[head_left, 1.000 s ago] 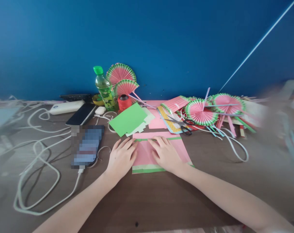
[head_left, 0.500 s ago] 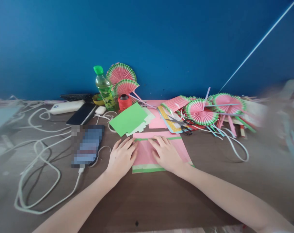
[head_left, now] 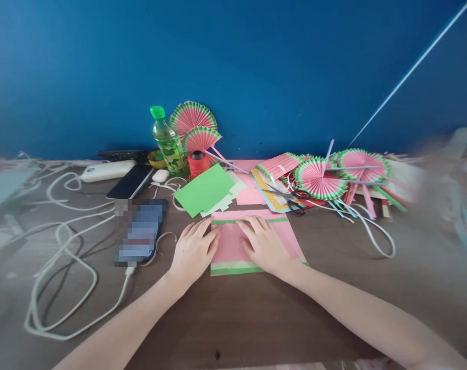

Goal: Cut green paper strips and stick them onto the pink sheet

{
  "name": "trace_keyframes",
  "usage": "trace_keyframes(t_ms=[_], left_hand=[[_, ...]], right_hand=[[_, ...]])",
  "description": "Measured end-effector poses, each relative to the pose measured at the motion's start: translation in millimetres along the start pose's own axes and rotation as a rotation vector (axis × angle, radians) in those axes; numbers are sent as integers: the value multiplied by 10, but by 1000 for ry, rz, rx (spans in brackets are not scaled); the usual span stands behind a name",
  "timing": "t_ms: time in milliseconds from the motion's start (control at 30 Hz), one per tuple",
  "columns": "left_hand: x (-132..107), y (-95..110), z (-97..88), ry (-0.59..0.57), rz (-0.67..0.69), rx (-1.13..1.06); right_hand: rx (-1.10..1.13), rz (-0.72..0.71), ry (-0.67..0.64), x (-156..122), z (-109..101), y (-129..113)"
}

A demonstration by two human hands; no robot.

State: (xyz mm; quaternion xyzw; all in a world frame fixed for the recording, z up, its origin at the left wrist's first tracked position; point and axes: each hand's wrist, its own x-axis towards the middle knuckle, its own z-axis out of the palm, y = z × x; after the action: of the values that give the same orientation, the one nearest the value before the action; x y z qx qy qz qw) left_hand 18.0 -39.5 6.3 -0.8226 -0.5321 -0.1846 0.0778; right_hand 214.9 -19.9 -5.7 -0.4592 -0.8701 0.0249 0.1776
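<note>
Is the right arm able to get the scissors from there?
Probably yes: the scissors lie a little beyond the right grip, toward the wall, and nothing seems to stand between.

No legible text, labels, brands, numbers or signs.

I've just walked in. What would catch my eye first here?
Probably the pink-and-green pleated paper fans, some behind the green-capped bottle, others at the back right, before the vivid blue wall. Next, front and centre, a pink sheet crossed by green bands, with the left hand at its left edge and the right hand on it.
</note>
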Motion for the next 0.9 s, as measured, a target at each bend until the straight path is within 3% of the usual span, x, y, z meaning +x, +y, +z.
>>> trace_keyframes(t_ms=[400,600,733,900], left_hand=[[74,-78,-29,70,-123,8],[156,-366,-158,106,-326,180],[183,-573,-186,27,-346,270],[277,-661,-156,-90,-386,284]], right_hand=[[92,29,59,-9,3,21],[240,68,152,23,-44,45],[454,113,218,60,-79,74],[677,185,258,83,-89,117]])
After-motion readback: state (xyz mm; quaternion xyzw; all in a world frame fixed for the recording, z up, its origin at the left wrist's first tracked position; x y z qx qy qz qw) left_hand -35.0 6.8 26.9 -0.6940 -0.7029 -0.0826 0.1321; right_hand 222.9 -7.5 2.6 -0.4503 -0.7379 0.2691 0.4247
